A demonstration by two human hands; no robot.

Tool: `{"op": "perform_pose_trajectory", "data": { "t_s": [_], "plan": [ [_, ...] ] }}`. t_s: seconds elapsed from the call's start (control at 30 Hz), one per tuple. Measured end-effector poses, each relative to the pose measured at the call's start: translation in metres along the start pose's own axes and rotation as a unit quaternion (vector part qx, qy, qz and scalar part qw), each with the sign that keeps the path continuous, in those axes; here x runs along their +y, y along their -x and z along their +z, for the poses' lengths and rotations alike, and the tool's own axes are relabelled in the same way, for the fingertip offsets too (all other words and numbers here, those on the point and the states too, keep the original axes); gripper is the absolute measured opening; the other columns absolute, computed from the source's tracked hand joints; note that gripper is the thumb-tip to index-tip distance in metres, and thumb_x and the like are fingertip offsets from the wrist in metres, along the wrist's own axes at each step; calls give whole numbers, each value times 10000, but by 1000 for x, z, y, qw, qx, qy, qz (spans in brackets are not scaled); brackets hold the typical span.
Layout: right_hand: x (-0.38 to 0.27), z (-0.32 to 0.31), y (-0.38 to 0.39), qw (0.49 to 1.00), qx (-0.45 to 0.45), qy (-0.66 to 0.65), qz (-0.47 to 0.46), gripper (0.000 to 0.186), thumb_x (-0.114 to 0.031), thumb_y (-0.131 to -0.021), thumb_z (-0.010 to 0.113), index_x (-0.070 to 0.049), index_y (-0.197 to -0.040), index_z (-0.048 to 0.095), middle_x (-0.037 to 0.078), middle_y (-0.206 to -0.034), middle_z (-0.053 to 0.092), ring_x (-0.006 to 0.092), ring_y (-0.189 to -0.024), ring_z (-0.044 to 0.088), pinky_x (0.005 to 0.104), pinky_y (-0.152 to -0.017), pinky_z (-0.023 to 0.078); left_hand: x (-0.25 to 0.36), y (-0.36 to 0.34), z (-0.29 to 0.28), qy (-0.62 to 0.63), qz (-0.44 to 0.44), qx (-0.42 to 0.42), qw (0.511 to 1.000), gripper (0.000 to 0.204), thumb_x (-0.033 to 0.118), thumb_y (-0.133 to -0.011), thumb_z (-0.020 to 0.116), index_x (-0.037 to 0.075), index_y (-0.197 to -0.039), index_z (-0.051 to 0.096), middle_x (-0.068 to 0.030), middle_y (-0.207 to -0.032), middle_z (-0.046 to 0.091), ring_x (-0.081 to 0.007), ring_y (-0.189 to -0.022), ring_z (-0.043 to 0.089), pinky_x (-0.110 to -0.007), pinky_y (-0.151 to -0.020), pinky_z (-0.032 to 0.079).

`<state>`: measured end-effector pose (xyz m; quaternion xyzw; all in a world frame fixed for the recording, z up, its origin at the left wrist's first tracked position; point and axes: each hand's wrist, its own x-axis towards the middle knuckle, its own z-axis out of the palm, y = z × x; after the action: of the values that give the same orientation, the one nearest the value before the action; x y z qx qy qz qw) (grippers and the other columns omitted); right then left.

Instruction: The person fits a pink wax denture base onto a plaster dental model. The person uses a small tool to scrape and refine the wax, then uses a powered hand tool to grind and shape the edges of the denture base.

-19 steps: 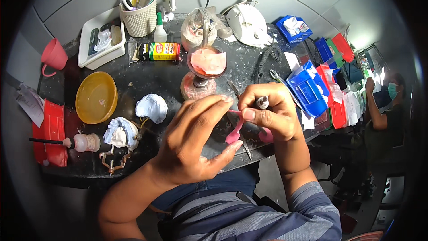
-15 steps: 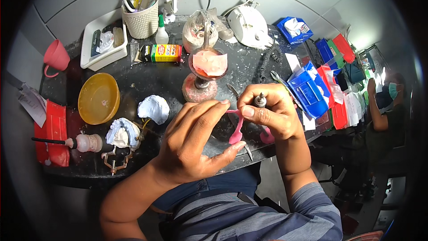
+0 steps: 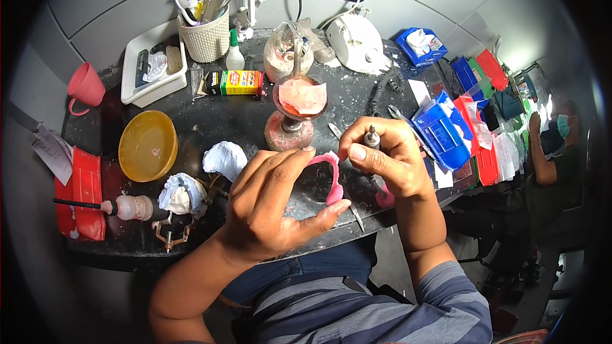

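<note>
My left hand grips a thin, curved pink denture base between thumb and fingertips, its arch open toward the palm. My right hand is closed around a rotary handpiece, whose dark tip points up and away from me. A small gap separates the right fingers from the pink arch. Beneath the right hand, another pink thing shows partly; its kind is hidden. On the bench lies a slim metal tool, just beyond the left thumb.
Left of my hands are a plaster model on an articulator, a pale blue plaster piece and a yellow bowl. Ahead stands a metal dish holding pink sheet material. Blue bins line the right; a masked person sits beyond.
The pink denture base has turned, so more of its curved arch shows. My right fingers have come slightly away from it. The whole view has shifted a little.
</note>
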<state>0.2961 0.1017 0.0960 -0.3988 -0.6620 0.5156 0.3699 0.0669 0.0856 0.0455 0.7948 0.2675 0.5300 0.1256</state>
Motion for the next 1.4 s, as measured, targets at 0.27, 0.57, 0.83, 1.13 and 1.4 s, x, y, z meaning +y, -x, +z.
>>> {"op": "perform_pose_trajectory", "data": {
  "t_s": [0.27, 0.57, 0.83, 1.13, 1.4],
  "plan": [
    [14, -4, -1, 995, -55, 61, -60, 656, -655, -772, 793, -35, -855, 600, -5, -716, 562, 105, -631, 499, 281, -590, 395, 0, 2, 1, 40, -2, 7, 999, 663, 306, -791, 896, -120, -1208, 604, -255, -1109, 697, -383, -968, 713, -428, -846, 582],
    [21, 7, -5, 960, -64, 143, -233, 675, -542, -641, 954, -18, -889, 607, 25, -686, 571, 134, -556, 539, 268, -506, 390, 1, -1, 7, 111, 63, 4, 992, 676, 289, -853, 848, -110, -1321, 567, -308, -1230, 649, -415, -1098, 698, -452, -923, 581],
    [23, 10, -2, 964, -64, 115, -230, 549, -496, -763, 883, -24, -862, 622, 30, -641, 569, 142, -523, 536, 281, -504, 380, 1, 1, 11, 127, 65, 9, 990, 704, 336, -876, 829, -97, -1342, 529, -356, -1275, 615, -435, -1116, 688, -466, -932, 579],
    [21, 10, -2, 968, -66, 107, -218, 545, -508, -796, 860, -18, -876, 635, 38, -637, 568, 161, -523, 544, 294, -509, 382, 2, 3, 12, 154, 51, -1, 987, 702, 303, -870, 831, -95, -1362, 527, -387, -1342, 564, -472, -1188, 651, -485, -975, 561],
    [21, 8, -3, 965, -77, 116, -223, 582, -558, -785, 852, -23, -873, 638, 31, -634, 554, 169, -525, 535, 304, -512, 375, -1, 2, 13, 124, 68, 2, 990, 716, 399, -884, 811, -85, -1329, 526, -379, -1267, 621, -456, -1155, 677, -490, -948, 573]
  ]
}}
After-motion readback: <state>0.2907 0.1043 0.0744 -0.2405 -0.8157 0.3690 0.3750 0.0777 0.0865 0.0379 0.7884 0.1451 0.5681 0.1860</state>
